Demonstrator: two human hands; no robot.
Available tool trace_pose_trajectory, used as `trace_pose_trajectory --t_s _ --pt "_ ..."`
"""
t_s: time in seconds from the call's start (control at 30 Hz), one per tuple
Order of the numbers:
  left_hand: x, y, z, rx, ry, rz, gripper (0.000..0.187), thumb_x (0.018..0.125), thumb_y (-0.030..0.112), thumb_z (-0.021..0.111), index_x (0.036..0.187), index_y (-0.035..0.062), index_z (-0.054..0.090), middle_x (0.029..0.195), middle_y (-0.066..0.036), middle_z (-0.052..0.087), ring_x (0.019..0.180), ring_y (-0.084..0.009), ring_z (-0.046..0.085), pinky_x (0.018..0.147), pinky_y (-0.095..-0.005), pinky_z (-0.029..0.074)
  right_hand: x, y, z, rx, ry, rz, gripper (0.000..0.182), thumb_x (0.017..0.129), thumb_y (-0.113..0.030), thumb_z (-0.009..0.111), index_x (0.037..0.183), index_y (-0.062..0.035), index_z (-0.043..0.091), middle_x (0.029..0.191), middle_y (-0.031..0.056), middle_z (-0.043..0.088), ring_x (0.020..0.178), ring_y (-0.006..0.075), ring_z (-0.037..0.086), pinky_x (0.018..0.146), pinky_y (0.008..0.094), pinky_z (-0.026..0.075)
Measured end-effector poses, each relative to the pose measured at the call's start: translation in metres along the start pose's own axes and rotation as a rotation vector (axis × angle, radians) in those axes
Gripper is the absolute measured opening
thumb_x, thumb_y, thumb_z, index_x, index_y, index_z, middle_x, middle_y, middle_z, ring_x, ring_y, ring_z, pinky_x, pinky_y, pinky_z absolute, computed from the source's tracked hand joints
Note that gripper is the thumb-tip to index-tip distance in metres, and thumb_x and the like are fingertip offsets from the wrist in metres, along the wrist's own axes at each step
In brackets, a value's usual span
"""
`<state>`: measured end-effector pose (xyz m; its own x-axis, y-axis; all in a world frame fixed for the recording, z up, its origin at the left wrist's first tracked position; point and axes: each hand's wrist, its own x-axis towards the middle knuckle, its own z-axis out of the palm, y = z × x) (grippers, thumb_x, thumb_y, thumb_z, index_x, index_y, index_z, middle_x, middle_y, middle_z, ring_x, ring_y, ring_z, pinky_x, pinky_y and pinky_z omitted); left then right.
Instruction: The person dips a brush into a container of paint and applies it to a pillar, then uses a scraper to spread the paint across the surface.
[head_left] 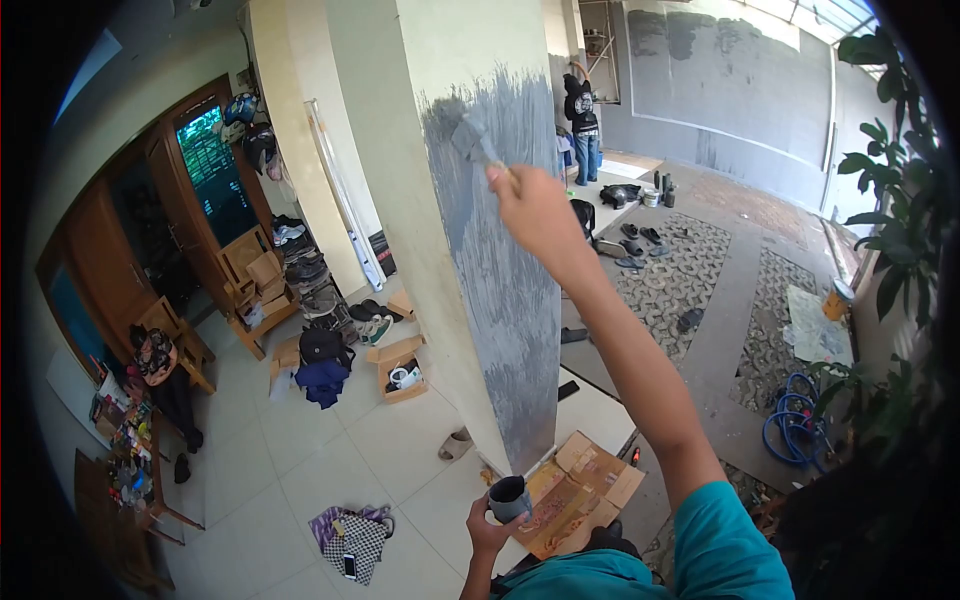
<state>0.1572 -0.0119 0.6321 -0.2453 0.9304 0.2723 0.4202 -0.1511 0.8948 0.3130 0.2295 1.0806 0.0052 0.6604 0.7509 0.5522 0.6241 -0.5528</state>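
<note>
My right hand [528,212] is raised and closed around the handle of a paintbrush [472,138]. Its grey-coated bristles lie against the pillar [505,290], near the upper edge of the streaky grey paint. Above that ragged edge the pillar face is pale. Low in front of my body, my left hand [488,532] grips a cup [509,498] smeared with grey and dark inside. An opened-out cardboard box [585,490] lies on the floor at the pillar's foot, just beyond the cup.
A person [582,125] stands by the far wall; another [160,365] sits at left. A box with a can [403,377], a sandal [455,445] and a cloth with a phone [352,545] lie on the tiles. A blue hose [795,425] is coiled at right.
</note>
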Motion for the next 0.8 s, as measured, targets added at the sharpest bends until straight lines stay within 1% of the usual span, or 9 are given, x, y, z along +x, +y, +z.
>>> trace_pose_trajectory --t_s 0.07,0.13,0.17,0.27,0.33,0.43,0.57,0.73,0.8 --pt "-0.001 0.001 0.000 0.001 -0.001 -0.027 0.072 0.055 0.037 0.094 0.109 -0.0013 0.064 0.099 -0.011 0.066 0.091 -0.0220 0.065 0.082 -0.0345 0.052 0.008 -0.008 -0.011 0.036 0.011 0.025 0.040 0.100 -0.033 0.049 0.089 0.0042 0.059 0.072 0.0253 0.061 0.069 0.0438 0.061 0.063 0.0469 0.045" --pt "-0.002 0.002 0.000 0.008 -0.006 -0.052 0.073 0.055 0.037 0.094 0.109 -0.0015 0.064 0.099 -0.011 0.066 0.092 -0.0220 0.065 0.081 -0.0345 0.052 0.018 -0.010 -0.015 0.075 0.204 -0.069 0.039 0.099 -0.033 0.049 0.091 0.0034 0.059 0.070 0.0243 0.061 0.068 0.0419 0.061 0.062 0.0450 0.045" --pt "-0.002 0.002 0.001 0.010 -0.004 -0.054 0.073 0.055 0.037 0.094 0.109 -0.0015 0.064 0.099 -0.011 0.066 0.092 -0.0220 0.065 0.081 -0.0345 0.052 0.020 -0.010 -0.013 0.077 0.202 -0.068 0.039 0.099 -0.033 0.049 0.091 0.0034 0.059 0.070 0.0243 0.061 0.068 0.0419 0.061 0.062 0.0450 0.045" --pt "0.001 -0.002 0.008 0.016 0.036 -0.041 0.075 0.054 0.039 0.093 0.112 0.0002 0.065 0.099 -0.011 0.065 0.086 -0.0212 0.064 0.078 -0.0334 0.052 0.024 -0.004 0.003 0.166 0.282 -0.104 0.034 0.100 -0.030 0.049 0.095 0.0025 0.057 0.072 0.0261 0.062 0.070 0.0456 0.061 0.062 0.0484 0.045" --pt "0.003 -0.003 0.013 0.020 0.055 -0.011 0.076 0.053 0.039 0.093 0.113 0.0009 0.066 0.099 -0.011 0.065 0.086 -0.0213 0.064 0.078 -0.0336 0.053 0.021 0.014 0.023 0.041 -0.005 -0.147 0.031 0.100 -0.027 0.048 0.098 0.0027 0.054 0.076 0.0291 0.062 0.075 0.0504 0.060 0.065 0.0539 0.045" --pt "0.008 0.006 0.022 0.040 0.094 -0.027 0.076 0.053 0.039 0.093 0.114 0.0016 0.066 0.098 -0.011 0.065 0.087 -0.0214 0.064 0.078 -0.0339 0.053 0.009 0.020 0.026 0.030 -0.094 -0.027 0.030 0.100 -0.027 0.048 0.098 0.0034 0.053 0.080 0.0313 0.062 0.081 0.0536 0.058 0.070 0.0579 0.044" --pt "0.011 0.014 0.038 0.067 0.124 -0.023 0.076 0.053 0.037 0.093 0.115 0.0017 0.066 0.098 -0.011 0.065 0.087 -0.0218 0.065 0.079 -0.0345 0.053 -0.005 0.041 0.018 0.066 -0.184 -0.045 0.031 0.100 -0.027 0.049 0.098 0.0039 0.053 0.082 0.0321 0.062 0.082 0.0532 0.058 0.071 0.0581 0.044" --pt "0.028 0.037 0.059 0.150 0.162 0.029 0.076 0.053 0.036 0.094 0.115 0.0010 0.066 0.103 -0.014 0.066 0.090 -0.0233 0.067 0.081 -0.0348 0.054 -0.005 0.055 -0.016 0.116 -0.350 -0.032 0.027 0.097 -0.024 0.054 0.102 0.0032 0.056 0.078 0.0288 0.062 0.073 0.0475 0.061 0.067 0.0514 0.046" --pt "0.034 0.051 0.066 0.170 0.180 0.016 0.077 0.054 0.036 0.093 0.116 0.0007 0.065 0.103 -0.015 0.066 0.091 -0.0237 0.067 0.082 -0.0346 0.054 0.003 0.050 -0.032 0.203 -0.253 -0.109 0.027 0.096 -0.020 0.053 0.105 0.0050 0.058 0.079 0.0302 0.063 0.076 0.0477 0.062 0.068 0.0525 0.046"
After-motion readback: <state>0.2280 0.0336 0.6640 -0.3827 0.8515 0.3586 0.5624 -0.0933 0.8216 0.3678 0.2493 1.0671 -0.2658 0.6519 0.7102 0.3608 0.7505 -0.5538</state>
